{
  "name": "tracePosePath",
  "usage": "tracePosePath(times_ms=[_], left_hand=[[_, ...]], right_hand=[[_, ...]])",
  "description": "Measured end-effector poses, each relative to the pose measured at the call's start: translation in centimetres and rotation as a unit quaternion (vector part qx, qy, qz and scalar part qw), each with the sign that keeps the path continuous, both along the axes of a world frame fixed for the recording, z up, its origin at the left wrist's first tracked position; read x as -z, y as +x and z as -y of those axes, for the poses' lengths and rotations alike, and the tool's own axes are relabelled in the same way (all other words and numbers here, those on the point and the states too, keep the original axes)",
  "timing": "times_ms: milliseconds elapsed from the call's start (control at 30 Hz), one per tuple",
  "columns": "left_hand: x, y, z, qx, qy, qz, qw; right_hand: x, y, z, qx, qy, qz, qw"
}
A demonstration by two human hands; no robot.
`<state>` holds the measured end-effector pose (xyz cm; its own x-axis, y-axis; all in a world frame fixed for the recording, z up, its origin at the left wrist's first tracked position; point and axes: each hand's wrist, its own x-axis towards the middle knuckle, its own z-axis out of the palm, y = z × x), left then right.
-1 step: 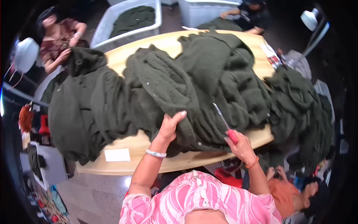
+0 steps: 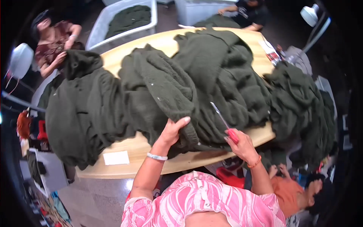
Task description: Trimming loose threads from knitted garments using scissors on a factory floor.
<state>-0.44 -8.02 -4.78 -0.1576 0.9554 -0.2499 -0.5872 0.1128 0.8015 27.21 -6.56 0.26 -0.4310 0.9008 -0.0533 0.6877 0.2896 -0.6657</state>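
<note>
a pale wooden table with a curved edge (image 2: 163, 46) has a flat white paper rectangle (image 2: 116, 158) near its close side. past the far side are a big white plastic bin (image 2: 154, 18) and a pale grey plastic tub (image 2: 196, 13). a round white lamp (image 2: 21, 60) is on the left. a person in a brown top (image 2: 61, 30) is near it.

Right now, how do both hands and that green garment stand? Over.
Left hand gripping dark green garment. Right hand holding red-handled tool, pointed forward. More green garments crowding the table.
</note>
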Motion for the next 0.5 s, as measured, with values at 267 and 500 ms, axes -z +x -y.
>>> tracePosePath(times_ms=[267,500], left_hand=[[3.8,-0.1,-0.9,0.016,-0.082,-0.436,0.896],[5.1,0.1,-1.6,-0.066,-0.077,-0.028,0.994]], right_hand=[[-0.2,0.2,1.4,-0.041,0.011,0.075,0.996],[0.8,0.9,2.1,-0.039,0.002,0.077,0.996]])
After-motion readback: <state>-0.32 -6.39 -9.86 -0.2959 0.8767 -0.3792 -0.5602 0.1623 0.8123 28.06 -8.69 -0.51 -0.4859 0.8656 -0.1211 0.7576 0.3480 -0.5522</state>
